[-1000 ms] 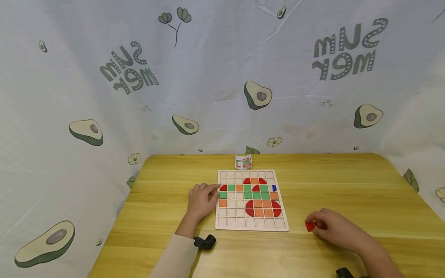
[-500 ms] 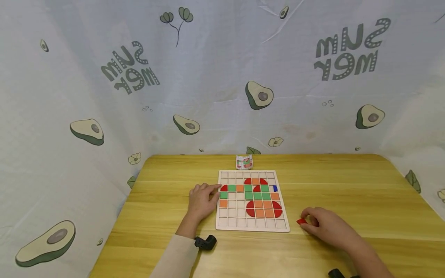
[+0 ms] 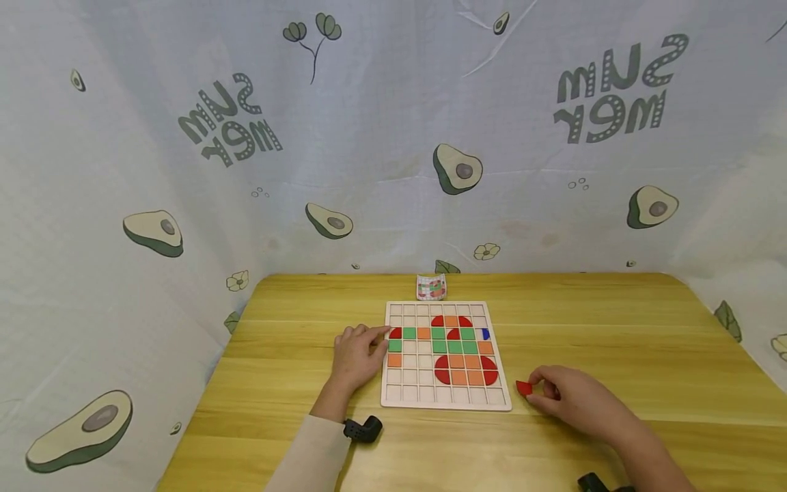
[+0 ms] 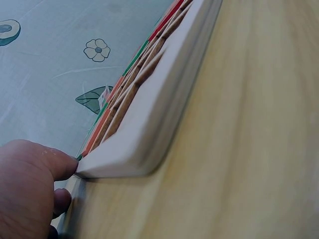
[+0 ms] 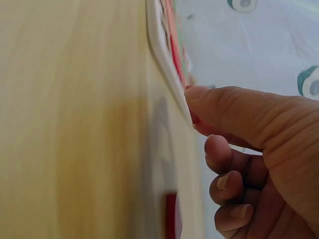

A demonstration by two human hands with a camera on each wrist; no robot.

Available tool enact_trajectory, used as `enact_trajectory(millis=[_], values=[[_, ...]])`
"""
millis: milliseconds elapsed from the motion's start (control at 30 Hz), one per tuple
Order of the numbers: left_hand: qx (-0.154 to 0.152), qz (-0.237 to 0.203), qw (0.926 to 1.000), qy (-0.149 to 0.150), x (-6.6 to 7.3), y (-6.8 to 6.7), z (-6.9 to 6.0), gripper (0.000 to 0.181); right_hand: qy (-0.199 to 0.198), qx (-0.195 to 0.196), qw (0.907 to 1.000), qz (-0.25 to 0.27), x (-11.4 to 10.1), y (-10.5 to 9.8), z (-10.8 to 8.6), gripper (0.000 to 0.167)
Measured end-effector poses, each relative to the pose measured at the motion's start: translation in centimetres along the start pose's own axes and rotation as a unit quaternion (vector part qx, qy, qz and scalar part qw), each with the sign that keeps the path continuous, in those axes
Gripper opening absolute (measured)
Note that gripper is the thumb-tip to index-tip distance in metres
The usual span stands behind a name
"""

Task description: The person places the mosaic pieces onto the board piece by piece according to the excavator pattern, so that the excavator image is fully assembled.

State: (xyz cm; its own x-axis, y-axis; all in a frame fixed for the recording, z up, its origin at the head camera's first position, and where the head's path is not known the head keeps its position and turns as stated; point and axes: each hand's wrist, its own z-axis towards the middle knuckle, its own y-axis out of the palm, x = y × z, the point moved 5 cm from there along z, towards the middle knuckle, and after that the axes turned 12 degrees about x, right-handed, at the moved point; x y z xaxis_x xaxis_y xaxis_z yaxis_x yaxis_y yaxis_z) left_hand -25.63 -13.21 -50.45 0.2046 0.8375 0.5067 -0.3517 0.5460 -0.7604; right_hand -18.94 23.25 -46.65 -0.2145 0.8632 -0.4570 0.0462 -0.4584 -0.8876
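Observation:
In the head view a square wooden grid board (image 3: 408,396) lies on the table, with red rounded, green square, orange square and blue tiles in several of its cells. My left hand (image 3: 356,359) rests at its left side, the extended index finger touching the rim by a red tile (image 3: 396,333). The left wrist view shows a digit against the board's edge (image 4: 144,149). To the right of the board, my right hand (image 3: 574,400) pinches a red tile (image 3: 524,388) between thumb and fingertip, just off the board. That tile is mostly covered by the thumb in the right wrist view.
A small curled pattern card (image 3: 432,288) stands behind the board. Wooden tabletop (image 3: 615,321) surrounds the board, and a printed curtain (image 3: 393,123) hangs behind the table. In the right wrist view a dark red patch (image 5: 171,214) shows low down; I cannot tell what it is.
My right hand has moved left toward the board with the red tile, which has turned in the fingers. The left hand and the board have stayed in place.

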Motion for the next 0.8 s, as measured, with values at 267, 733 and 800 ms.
enact_trajectory(millis=[267,733,800], values=[[-0.003,-0.006,1.0,-0.003,-0.1,0.0,-0.1,0.033,-0.046,0.014,0.9988,0.0,-4.4,0.6,1.3,0.02],[-0.002,-0.005,1.0,0.0,-0.2,0.2,0.1,0.032,-0.146,0.004,0.9893,0.009,-11.7,4.9,4.5,0.019],[0.0,-0.004,1.0,0.002,-0.3,0.3,0.1,0.032,-0.159,-0.001,0.9872,0.01,-12.7,5.6,4.9,0.018]])
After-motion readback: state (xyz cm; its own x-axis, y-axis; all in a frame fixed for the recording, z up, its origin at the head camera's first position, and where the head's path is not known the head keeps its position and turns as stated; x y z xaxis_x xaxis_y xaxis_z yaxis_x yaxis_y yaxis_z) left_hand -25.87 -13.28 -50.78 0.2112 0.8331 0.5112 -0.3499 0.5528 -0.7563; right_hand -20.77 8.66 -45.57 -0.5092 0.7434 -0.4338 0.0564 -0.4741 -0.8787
